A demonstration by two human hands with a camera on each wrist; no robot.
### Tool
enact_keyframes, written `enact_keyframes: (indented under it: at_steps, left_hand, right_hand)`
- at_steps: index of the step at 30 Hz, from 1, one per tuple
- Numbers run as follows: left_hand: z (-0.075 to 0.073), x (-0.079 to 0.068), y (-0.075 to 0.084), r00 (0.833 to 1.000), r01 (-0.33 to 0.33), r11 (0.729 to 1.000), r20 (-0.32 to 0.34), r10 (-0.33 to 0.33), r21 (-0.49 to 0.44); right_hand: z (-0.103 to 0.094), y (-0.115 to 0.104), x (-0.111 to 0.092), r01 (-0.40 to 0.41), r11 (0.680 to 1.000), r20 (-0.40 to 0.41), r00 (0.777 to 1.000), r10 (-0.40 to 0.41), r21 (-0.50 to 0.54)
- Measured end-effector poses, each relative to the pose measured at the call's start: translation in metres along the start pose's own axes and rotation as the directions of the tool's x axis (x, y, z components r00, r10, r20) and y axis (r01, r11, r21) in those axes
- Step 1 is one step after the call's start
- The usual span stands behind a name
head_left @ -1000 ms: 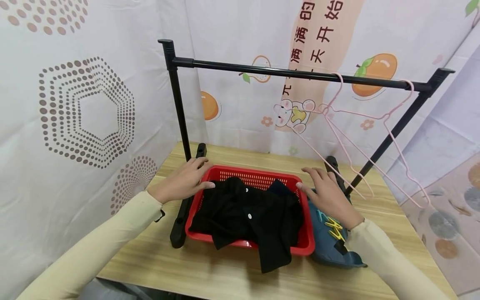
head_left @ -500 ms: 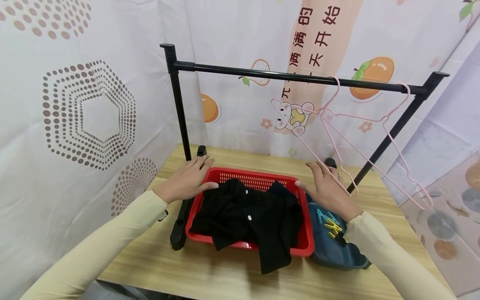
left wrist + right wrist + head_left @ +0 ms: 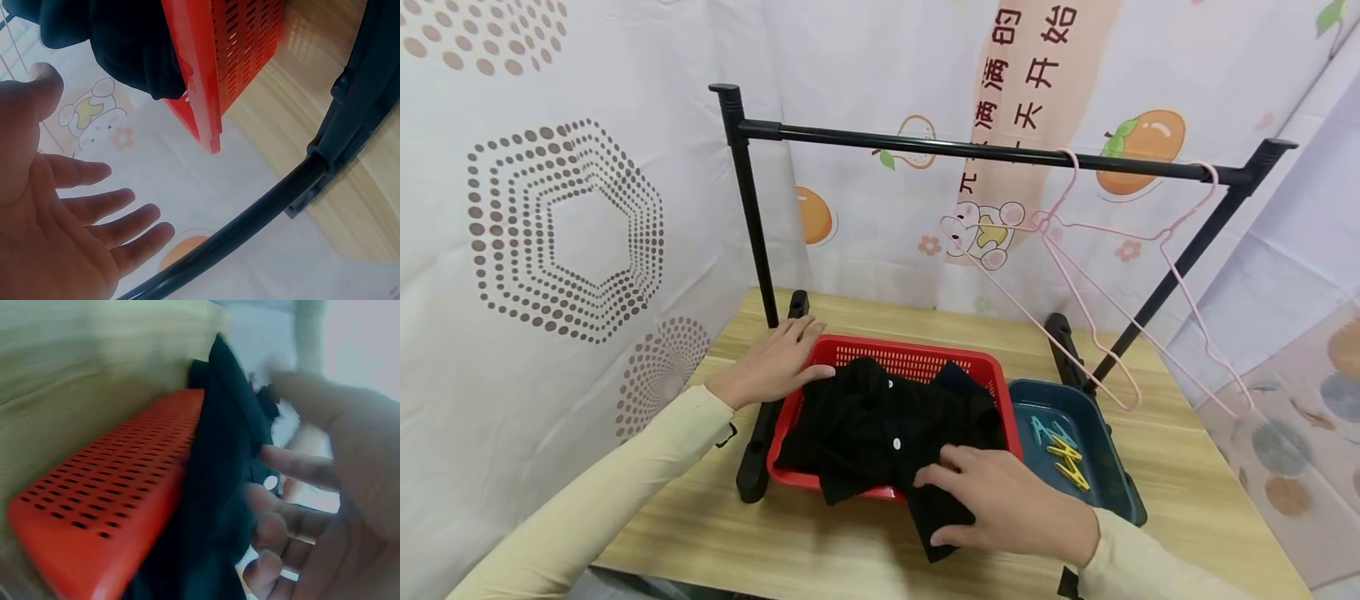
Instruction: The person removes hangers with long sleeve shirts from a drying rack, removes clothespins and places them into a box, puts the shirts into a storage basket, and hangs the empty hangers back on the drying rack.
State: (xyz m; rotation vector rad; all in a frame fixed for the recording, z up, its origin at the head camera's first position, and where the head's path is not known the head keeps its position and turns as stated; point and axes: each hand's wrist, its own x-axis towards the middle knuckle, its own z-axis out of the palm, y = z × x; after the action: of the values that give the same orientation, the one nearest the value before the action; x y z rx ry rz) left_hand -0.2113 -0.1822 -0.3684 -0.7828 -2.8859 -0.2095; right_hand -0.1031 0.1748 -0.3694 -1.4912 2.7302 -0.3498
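Observation:
A red plastic basket (image 3: 910, 343) on the table holds a crumpled black garment (image 3: 857, 433) with white buttons, part of it draped over the near rim. My left hand (image 3: 771, 362) hovers at the basket's left rim, its fingers spread and holding nothing; the left wrist view shows the bare palm (image 3: 56, 231). My right hand (image 3: 1000, 500) is over the front right of the basket, fingers loosely bent just above the draped cloth. In the right wrist view the fingertips lie close along the dark fabric (image 3: 219, 462), with no pinch showing.
A black clothes rack (image 3: 910, 146) stands behind and around the basket, its left foot (image 3: 760, 450) beside it. Two pink hangers (image 3: 1067, 225) hang at the bar's right. A blue tray (image 3: 1123, 475) with yellow and teal clothespins (image 3: 1066, 450) sits right of the basket.
My right hand has moved from the basket's right rim toward me and left, over the garment's draped part, uncovering the blue tray. The left hand has stayed nearly still.

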Motion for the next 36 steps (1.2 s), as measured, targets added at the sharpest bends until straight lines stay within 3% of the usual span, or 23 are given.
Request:
enact_keyframes:
  at_steps: [2,7,11,13,15,17,20,23,25,27,29,33,36]
  left_hand:
    - [0.000,0.000,0.000,1.000,0.000,1.000,0.015,0.000,0.002]
    - [0.002,-0.002,0.000,1.000,-0.008,1.000,0.026,0.008,-0.004]
    - [0.001,-0.006,0.001,0.999,-0.004,0.998,0.037,0.006,-0.069]
    - [-0.002,-0.010,0.005,0.998,-0.036,0.990,0.042,0.042,-0.136]
    - [-0.010,-0.016,0.014,0.991,-0.108,0.966,0.053,0.124,-0.235]
    - [-0.017,-0.025,0.027,0.968,-0.213,0.928,0.061,0.242,-0.305]
    - [-0.024,-0.039,0.050,0.906,-0.356,0.883,0.120,0.406,-0.307]
    - [-0.020,-0.052,0.070,0.839,-0.487,0.862,0.201,0.506,-0.138]
    - [-0.013,-0.057,0.079,0.806,-0.551,0.834,0.252,0.536,-0.014]
    - [-0.007,-0.060,0.083,0.795,-0.574,0.816,0.285,0.535,0.069]
    - [-0.003,-0.061,0.082,0.798,-0.567,0.819,0.303,0.521,0.086]
    - [0.000,-0.060,0.075,0.799,-0.525,0.850,0.317,0.510,-0.046]
    - [-0.004,-0.056,0.068,0.800,-0.503,0.851,0.292,0.524,-0.149]
  right_hand:
    - [0.006,-0.001,0.000,0.008,0.999,0.014,1.000,-0.007,-0.044]
    - [0.016,0.005,-0.003,-0.045,0.999,0.068,0.997,0.046,-0.019]
    - [0.023,0.003,-0.002,-0.041,0.998,0.069,0.997,0.044,-0.052]
    - [0.025,0.004,-0.001,-0.029,0.998,0.032,0.999,0.030,-0.047]
    - [0.025,0.006,-0.001,-0.039,0.999,0.012,0.999,0.039,0.022]
    - [0.023,0.008,0.000,-0.047,0.994,-0.001,0.999,0.047,0.100]
    - [0.019,0.012,-0.001,-0.051,0.981,-0.023,0.998,0.057,0.185]
    - [0.015,0.015,-0.001,-0.055,0.984,-0.060,0.996,0.066,0.171]
    - [0.011,0.018,0.000,-0.075,0.987,-0.101,0.991,0.090,0.146]
    - [0.006,0.021,0.002,-0.107,0.987,-0.150,0.981,0.125,0.119]
    - [0.002,0.025,0.004,-0.147,0.983,-0.195,0.967,0.166,0.108]
    - [-0.005,0.031,0.007,-0.199,0.971,-0.234,0.945,0.227,0.135]
    - [-0.008,0.036,0.008,-0.210,0.967,-0.260,0.935,0.242,0.146]
